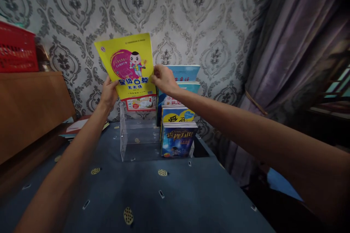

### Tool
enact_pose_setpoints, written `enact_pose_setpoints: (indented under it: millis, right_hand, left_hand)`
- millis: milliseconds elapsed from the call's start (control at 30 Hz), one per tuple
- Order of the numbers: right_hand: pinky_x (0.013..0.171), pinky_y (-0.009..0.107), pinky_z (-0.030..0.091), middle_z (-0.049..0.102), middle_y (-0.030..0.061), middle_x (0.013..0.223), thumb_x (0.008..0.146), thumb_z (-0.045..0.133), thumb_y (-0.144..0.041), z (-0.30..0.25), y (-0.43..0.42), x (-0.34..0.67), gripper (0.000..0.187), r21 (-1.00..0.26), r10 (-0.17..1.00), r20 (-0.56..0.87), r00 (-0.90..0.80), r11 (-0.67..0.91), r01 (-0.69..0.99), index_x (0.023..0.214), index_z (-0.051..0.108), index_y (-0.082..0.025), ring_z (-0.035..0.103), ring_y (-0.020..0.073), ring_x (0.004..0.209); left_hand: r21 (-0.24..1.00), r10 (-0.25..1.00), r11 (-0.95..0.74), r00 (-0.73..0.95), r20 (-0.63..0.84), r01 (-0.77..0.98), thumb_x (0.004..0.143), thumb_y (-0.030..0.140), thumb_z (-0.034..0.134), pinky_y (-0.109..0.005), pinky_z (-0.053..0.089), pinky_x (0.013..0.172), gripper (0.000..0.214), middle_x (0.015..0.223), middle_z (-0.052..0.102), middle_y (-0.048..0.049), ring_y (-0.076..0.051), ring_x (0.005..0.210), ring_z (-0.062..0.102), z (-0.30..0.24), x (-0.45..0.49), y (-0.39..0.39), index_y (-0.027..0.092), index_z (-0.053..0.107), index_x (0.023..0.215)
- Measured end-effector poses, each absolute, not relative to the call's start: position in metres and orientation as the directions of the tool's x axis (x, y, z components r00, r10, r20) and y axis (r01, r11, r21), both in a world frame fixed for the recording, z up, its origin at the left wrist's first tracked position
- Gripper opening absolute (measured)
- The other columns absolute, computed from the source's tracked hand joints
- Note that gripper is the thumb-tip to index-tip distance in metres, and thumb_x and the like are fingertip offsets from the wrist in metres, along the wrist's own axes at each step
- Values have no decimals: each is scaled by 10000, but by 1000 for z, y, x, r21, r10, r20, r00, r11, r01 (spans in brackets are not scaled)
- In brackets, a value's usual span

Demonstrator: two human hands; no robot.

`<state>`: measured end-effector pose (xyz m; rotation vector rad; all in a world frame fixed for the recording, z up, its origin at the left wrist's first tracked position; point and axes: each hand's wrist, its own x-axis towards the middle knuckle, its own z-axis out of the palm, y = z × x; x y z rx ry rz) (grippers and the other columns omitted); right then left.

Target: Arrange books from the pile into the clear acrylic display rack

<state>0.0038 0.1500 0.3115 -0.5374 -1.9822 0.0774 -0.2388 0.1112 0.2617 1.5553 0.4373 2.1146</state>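
Note:
A yellow workbook (131,65) with a cartoon child on its cover is held up between my two hands, tilted a little to the left. My left hand (109,93) grips its lower left edge, and my right hand (164,79) pinches its right edge. Below and behind it stands a clear acrylic book rack (123,138) with stepped tiers. Several books fill the rack's right side, a dark blue book (179,140) in front and light blue books (187,71) at the back. Under the workbook's lower edge shows part of a red-bordered book (140,103).
The rack stands on a blue patterned tablecloth (147,196) against a wallpapered wall (175,18). To the left are a wooden cabinet (32,105), a red basket (18,49) on top, and a few books (79,125) lying flat. A grey-purple curtain (273,62) hangs at right.

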Motion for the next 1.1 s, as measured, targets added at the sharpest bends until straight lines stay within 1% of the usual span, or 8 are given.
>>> enact_pose_setpoints:
  millis: [167,400,467,567,733,833,900,1100]
  right_hand:
    - [826,379,509,605,23,799,799,544,-116,308,165,-1,115,-293,413,844,-341,889,353,825,504,-221,577,202,816]
    - [883,460,521,638,59,810,762,601,-79,314,179,4,147,-283,426,809,-406,886,367,804,542,-208,613,272,909]
    - [906,467,518,648,67,832,773,603,-76,318,179,4,150,-270,412,816,-405,892,363,854,567,-196,618,280,947]
    - [927,466,520,673,73,918,837,576,-118,324,177,2,201,-257,389,841,-375,899,355,1027,575,-185,632,279,999]
    - [944,485,526,683,92,1076,932,539,-238,336,170,4,360,-174,325,874,-362,903,393,1287,478,-230,633,299,1081]
    - [944,479,533,672,94,1148,955,532,-275,345,164,6,398,-123,296,877,-379,900,419,1341,437,-273,635,302,1102]
    - [931,477,543,679,87,1142,967,526,-295,351,161,6,398,-115,305,864,-401,894,433,1351,424,-282,644,304,1096]
    - [915,461,556,721,84,1052,948,575,-282,361,155,4,439,-154,378,795,-475,882,445,1352,414,-229,667,302,1054]
  left_hand:
    - [532,559,-829,-259,788,-172,658,180,756,-389,535,1042,359,1056,768,-39,-267,1183,671,261,-243,123,221,656,1001]
    - [551,581,-814,-268,769,-182,670,173,776,-387,534,1051,382,1089,762,-49,-267,1195,667,258,-244,129,217,660,1031]
    - [541,570,-822,-284,771,-179,666,184,792,-394,526,1062,399,1112,758,-51,-273,1213,658,255,-243,130,217,656,1039]
    - [527,549,-835,-300,781,-157,659,199,797,-401,521,1068,431,1141,753,-52,-276,1218,657,250,-243,132,220,648,1062]
    - [532,537,-840,-309,785,-106,640,235,785,-357,536,1049,452,1141,764,-24,-253,1163,688,239,-244,135,240,647,1071]
    - [542,538,-836,-333,775,-90,638,236,783,-328,565,999,461,1124,770,-4,-230,1094,714,235,-247,137,254,645,1078]
    - [550,546,-830,-332,769,-90,635,231,789,-320,577,977,460,1109,772,1,-223,1067,722,233,-250,139,254,641,1070]
    - [561,551,-825,-317,772,-68,643,196,774,-341,578,988,494,1114,768,-11,-235,1103,713,235,-255,142,242,627,1113]
